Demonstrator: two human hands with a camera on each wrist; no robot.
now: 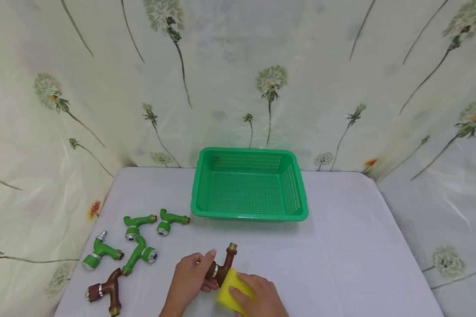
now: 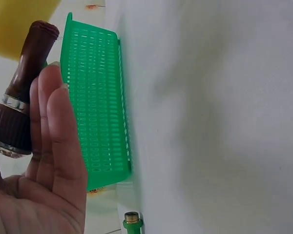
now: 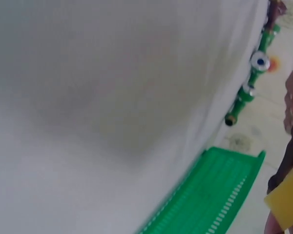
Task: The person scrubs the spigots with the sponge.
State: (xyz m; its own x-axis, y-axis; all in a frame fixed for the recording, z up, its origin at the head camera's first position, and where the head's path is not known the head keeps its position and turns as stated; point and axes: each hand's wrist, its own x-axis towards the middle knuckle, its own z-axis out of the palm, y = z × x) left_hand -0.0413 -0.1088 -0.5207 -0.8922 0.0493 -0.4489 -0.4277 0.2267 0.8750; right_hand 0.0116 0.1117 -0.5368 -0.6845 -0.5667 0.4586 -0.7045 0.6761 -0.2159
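Observation:
My left hand [image 1: 192,275] grips a brown tap [image 1: 231,255] by its ribbed knob, just below a silver ring. The tap's brass threaded end points away from me in the head view. In the left wrist view the knob of the tap [image 2: 12,122] rests against the curled fingers. My right hand [image 1: 262,295] holds a yellow sponge [image 1: 236,290] against the tap's body, fingers spread over its top. The right wrist view shows only a corner of the sponge [image 3: 288,200] beside the tap.
A green plastic basket [image 1: 250,217] stands at the back middle of the white-covered table [image 1: 349,246]. To the left lie several green taps [image 1: 136,255] and another brown tap [image 1: 112,288]. A flower-patterned sheet [image 1: 222,66] hangs behind and at both sides.

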